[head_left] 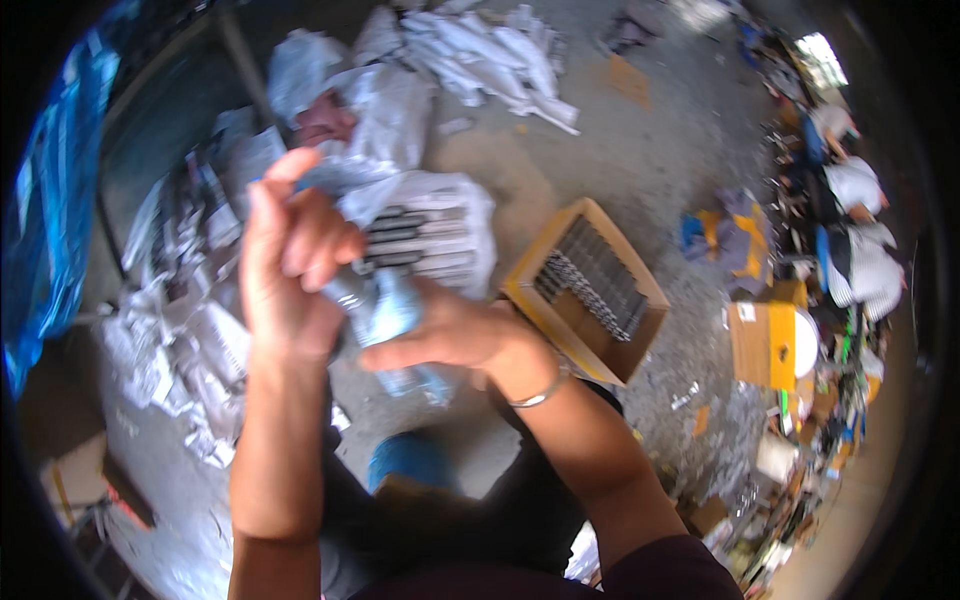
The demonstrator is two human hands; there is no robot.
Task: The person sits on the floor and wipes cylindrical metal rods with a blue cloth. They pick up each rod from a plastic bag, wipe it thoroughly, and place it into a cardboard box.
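Note:
My left hand (293, 250) is raised left of the middle, blurred, with its fingers bent and spread apart; nothing shows firmly gripped in it. My right hand (465, 335), wearing a metal bangle (538, 393), reaches in from the right. Its thumb and fingers close around a crumpled light-blue cloth-like piece (397, 305). Against that piece lies a clear, shiny tube-like object (350, 297), tilted, its upper end near my left fingers; blur hides its exact kind. Clear bluish film (425, 385) hangs below my right hand.
An open yellow-brown carton (640, 350) holds rows of slim grey pieces. Beyond my hands, a white plastic bag (480, 225) bears dark and pale bars. Crumpled wrapping (185, 350) lies left; white sheets (490, 60) lie far. A closed carton (755, 345) and heaped clutter line the right.

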